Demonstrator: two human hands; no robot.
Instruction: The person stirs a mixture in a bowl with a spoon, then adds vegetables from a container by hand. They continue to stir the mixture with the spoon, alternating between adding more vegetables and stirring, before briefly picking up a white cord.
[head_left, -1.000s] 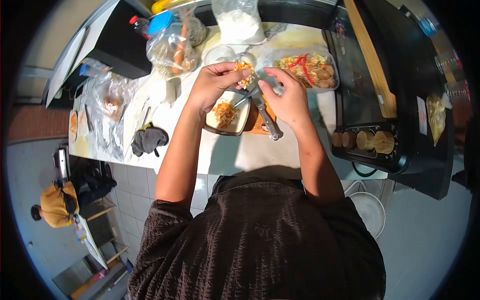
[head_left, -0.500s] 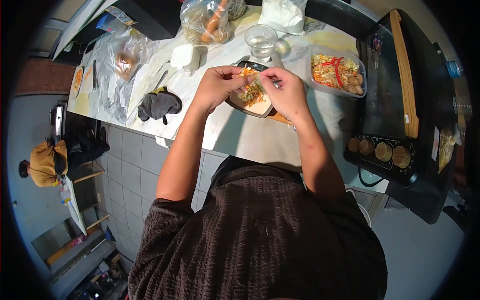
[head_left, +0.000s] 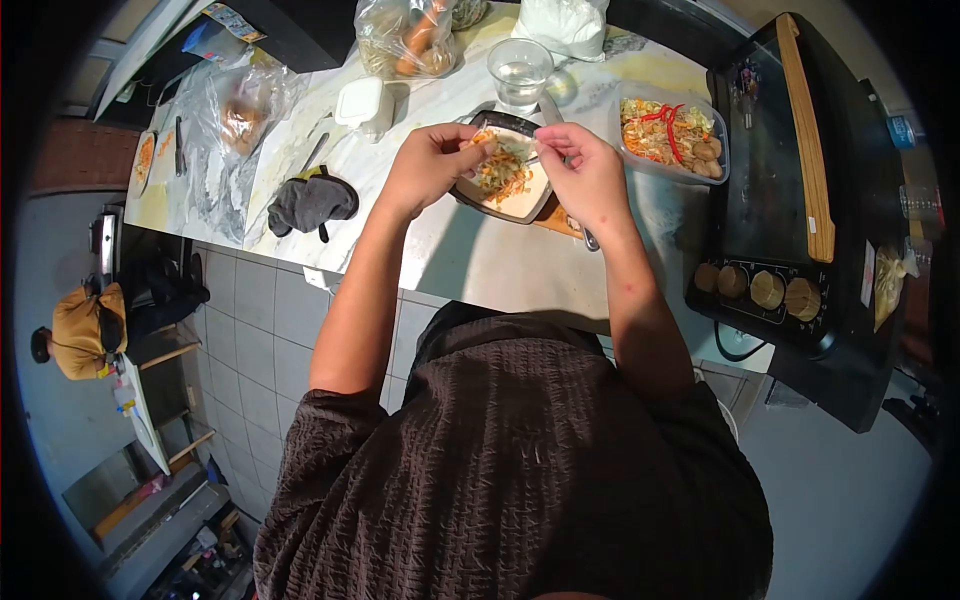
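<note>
A dark-rimmed square dish (head_left: pixel 522 211) holds a pale layer with shredded vegetables (head_left: pixel 505 180) heaped on it. Over its left edge, my left hand (head_left: pixel 432 167) pinches a small orange piece between thumb and fingers. My right hand (head_left: pixel 580 172) is over the dish's right edge, fingertips pressed together; whatever is between them is too small to name. Under the dish lies a wooden board (head_left: pixel 556 222), mostly hidden, with a knife handle (head_left: pixel 590 240) beside it. A clear bowl of liquid (head_left: pixel 520 75) stands behind the dish.
On the right are a plastic container of vegetables (head_left: pixel 668 140) and a black oven (head_left: pixel 765 200). A grey cloth item (head_left: pixel 315 205), white tub (head_left: pixel 365 105) and plastic bags (head_left: pixel 405 40) are on the left and back. Another person (head_left: pixel 85 325) is at far left.
My hands have moved apart, uncovering more of the dish between them. The knife handle now shows below my right hand. The whole view has shifted slightly.
</note>
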